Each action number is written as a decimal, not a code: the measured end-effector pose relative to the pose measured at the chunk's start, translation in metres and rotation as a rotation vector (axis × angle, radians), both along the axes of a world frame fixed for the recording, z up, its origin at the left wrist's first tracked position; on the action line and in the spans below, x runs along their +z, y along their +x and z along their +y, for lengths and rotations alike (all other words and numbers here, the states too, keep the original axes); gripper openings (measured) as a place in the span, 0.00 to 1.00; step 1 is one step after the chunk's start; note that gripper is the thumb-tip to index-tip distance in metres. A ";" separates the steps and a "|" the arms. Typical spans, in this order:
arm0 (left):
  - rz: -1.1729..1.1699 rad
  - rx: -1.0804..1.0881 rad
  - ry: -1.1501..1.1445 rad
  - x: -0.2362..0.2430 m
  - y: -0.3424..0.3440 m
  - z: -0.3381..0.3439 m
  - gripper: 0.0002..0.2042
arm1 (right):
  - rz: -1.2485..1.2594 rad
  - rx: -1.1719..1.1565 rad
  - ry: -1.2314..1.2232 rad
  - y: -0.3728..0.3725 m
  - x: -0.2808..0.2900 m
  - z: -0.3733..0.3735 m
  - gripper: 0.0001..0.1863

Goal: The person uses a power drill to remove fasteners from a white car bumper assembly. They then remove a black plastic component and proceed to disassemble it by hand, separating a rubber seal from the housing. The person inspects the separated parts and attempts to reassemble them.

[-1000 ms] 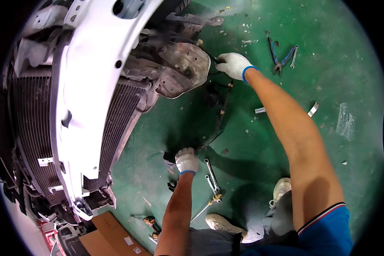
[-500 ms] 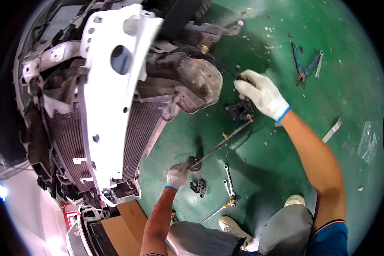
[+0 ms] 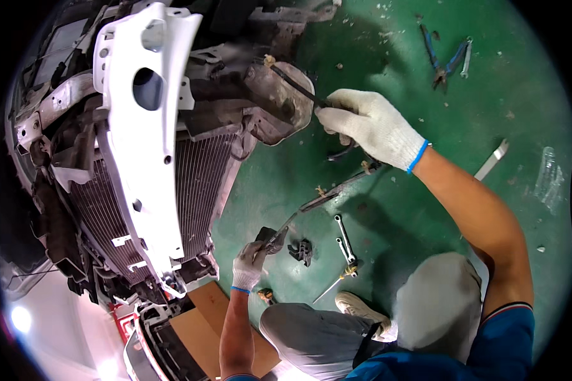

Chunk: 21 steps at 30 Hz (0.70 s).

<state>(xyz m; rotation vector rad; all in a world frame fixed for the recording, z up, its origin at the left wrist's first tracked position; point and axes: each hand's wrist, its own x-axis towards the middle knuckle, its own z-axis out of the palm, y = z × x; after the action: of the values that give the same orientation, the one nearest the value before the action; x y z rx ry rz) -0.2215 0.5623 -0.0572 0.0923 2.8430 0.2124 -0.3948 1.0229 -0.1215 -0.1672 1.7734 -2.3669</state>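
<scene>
A long dark wiring harness (image 3: 327, 195) with tan clips stretches between my two gloved hands above the green floor. My right hand (image 3: 376, 130), in a white knit glove with a blue cuff, is closed on its upper part, near the bare metal end plate (image 3: 295, 86) of the car's front. From this grip a black length runs up left across that plate to a tan clip. Lower left, my left hand (image 3: 249, 263) is closed around the harness's other end, beside a flat dark piece (image 3: 276, 240). Its fingertips are partly hidden.
At left stands the opened car front, with a white crossbeam (image 3: 152, 184) and radiator (image 3: 203, 193). On the floor lie a black plastic part (image 3: 300, 252), wrenches (image 3: 345, 244), a screwdriver (image 3: 332, 289), blue-handled pliers (image 3: 440, 66), a flat metal bar (image 3: 491, 160) and cardboard (image 3: 194, 330).
My right hand has come left, toward the car's metal end plate, bringing the harness across it. My left hand has moved a little left and nearer to me. The whole view has shifted slightly.
</scene>
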 end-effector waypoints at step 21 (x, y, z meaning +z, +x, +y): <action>0.097 0.226 0.133 0.090 0.051 -0.001 0.12 | -0.056 0.291 0.256 0.052 -0.099 -0.032 0.22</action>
<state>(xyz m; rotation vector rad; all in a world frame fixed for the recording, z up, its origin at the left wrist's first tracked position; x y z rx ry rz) -0.1707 0.5616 0.0329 -0.1980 2.9301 0.4559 -0.3430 0.9909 -0.2205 -0.2972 1.8619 -1.9108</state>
